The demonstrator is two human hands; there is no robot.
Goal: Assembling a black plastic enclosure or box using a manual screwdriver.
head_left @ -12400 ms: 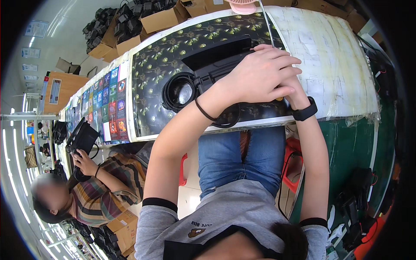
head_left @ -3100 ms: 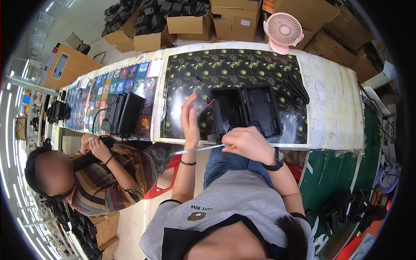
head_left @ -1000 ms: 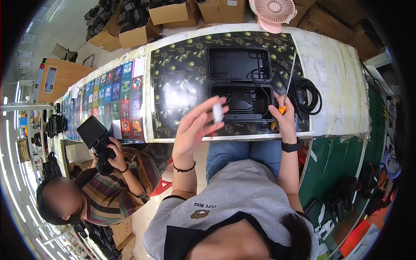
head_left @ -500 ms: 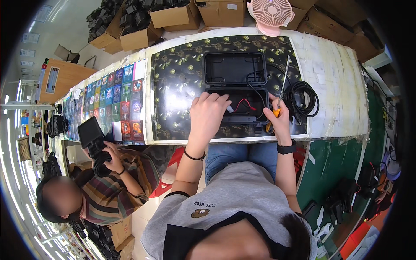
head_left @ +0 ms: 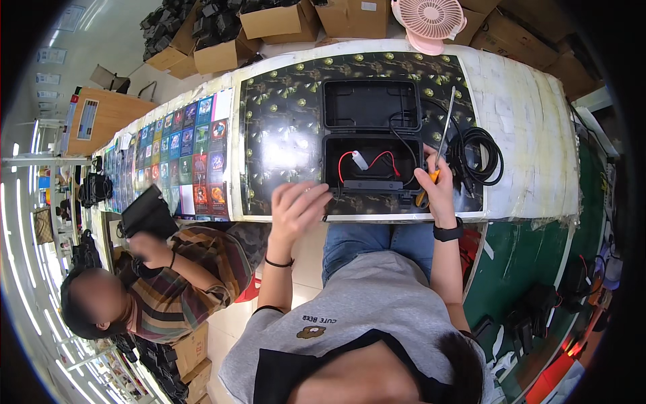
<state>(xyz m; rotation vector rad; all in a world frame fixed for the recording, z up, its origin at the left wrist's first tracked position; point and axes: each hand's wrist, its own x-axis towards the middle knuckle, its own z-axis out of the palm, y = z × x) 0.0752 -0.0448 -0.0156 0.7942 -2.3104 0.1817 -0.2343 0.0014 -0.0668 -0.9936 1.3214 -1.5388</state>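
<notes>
Lying open, black case [head_left: 371, 138] with red wires, right hand [head_left: 436, 192] gripping screwdriver [head_left: 441, 145], left hand [head_left: 296, 209] empty, fingers spread.

A black plastic case [head_left: 372, 138] lies open on the table [head_left: 531, 121], its hinged lid [head_left: 371, 104] laid flat toward the far edge and its base [head_left: 372, 168] at the near edge. Inside the base run a red wire [head_left: 383, 157] and a black wire [head_left: 402, 138], with a small white connector [head_left: 360, 161] between them. A screwdriver [head_left: 441, 145] with a long metal shaft and an orange-yellow handle stands tilted at the right side of the case, tip pointing toward the far edge. A coil of black cable [head_left: 479, 156] lies just right of the case.
</notes>
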